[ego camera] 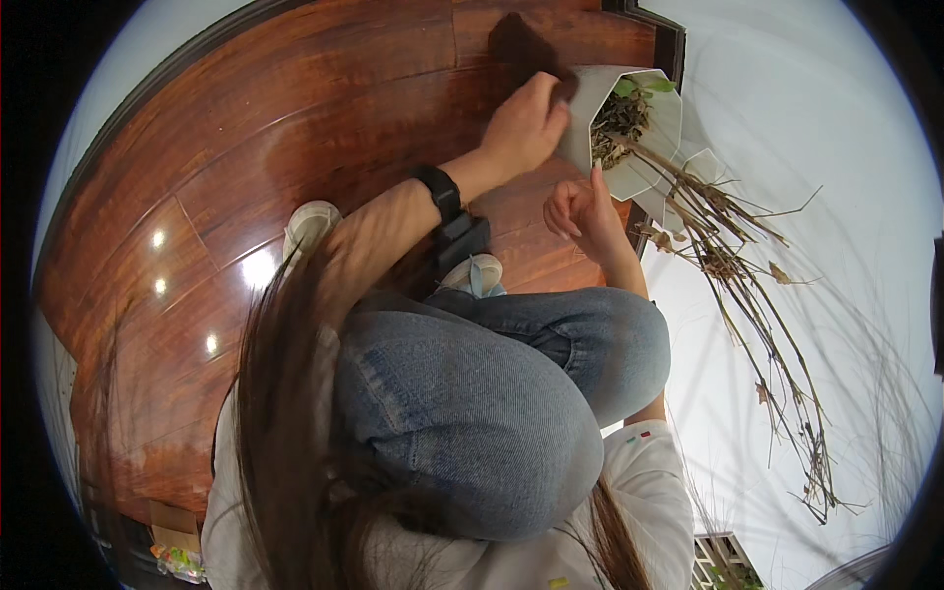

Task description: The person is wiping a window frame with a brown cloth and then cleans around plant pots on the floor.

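Note:
A white, many-sided planter (579, 118) stands near the white wall, with dry brown litter (623, 122) inside. Withered stems (737, 276) lean out over its rim and trail down to the right, and a few green leaves (649, 85) show at the top. My left hand (527, 122), a black band on its wrist, is at the planter's left side. Its thumb and fingers close on a blurred dark brown thing (525, 48), perhaps a cloth. Just below the rim is my right hand (590, 210), one digit raised against the edge, the others loosely curled around nothing.
Glossy wooden floorboards (354, 118) meet a dark skirting (670, 51) and the white wall (774, 110). My bent knees (487, 413) and white shoes (313, 225) lie below the hands. A cardboard box (173, 520) with colourful packets sits at lower left.

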